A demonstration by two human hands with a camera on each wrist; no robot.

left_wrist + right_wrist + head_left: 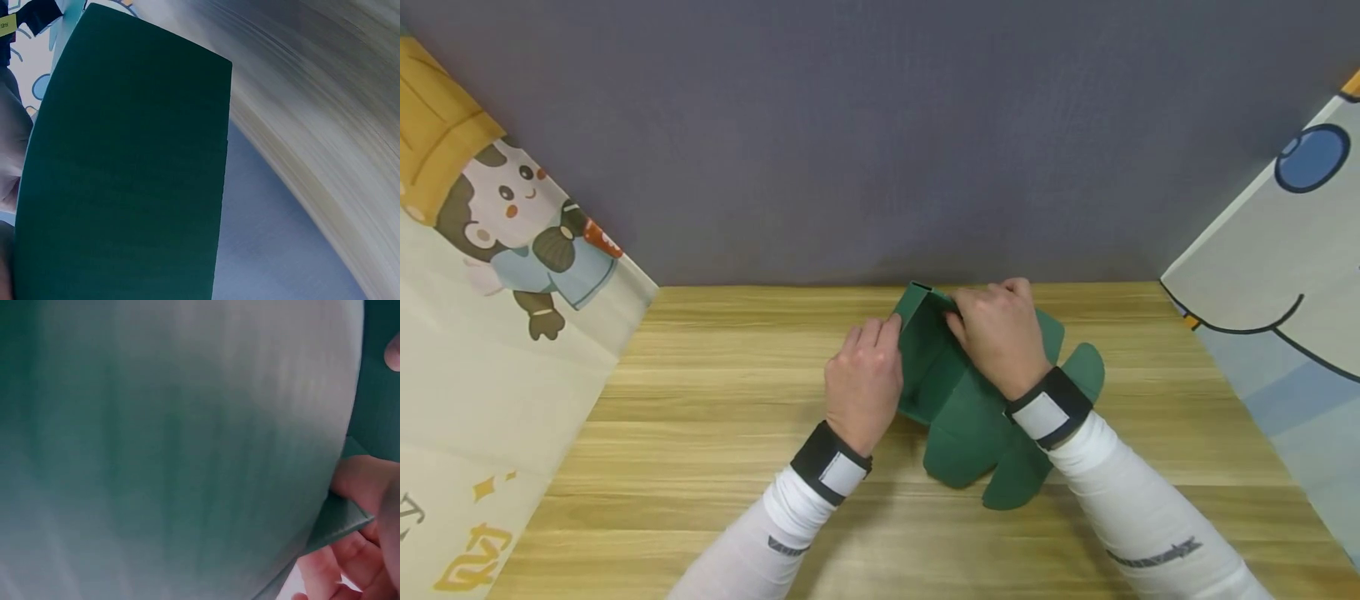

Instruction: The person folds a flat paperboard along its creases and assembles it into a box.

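A dark green cardboard box (951, 408), partly folded with rounded flaps, stands tilted on the table between both hands. Its open side faces the left in the head view. At the box's left edge, my left hand (865, 379) grips the side panel with curled fingers; the fingertips are hidden. My right hand (1003, 342) holds the upper wall, thumb on the inner side. In the right wrist view, the right hand's thumb (362, 481) and fingers pinch a folded green edge (340, 522). One flat green panel (125, 156) fills much of the left wrist view.
The wood-grain table (715, 417) extends around the box. A grey-blue wall (880, 150) rises behind it, close to the box's far corner. Printed cartoon panels stand at the left (490, 333) and right (1292, 275) sides.
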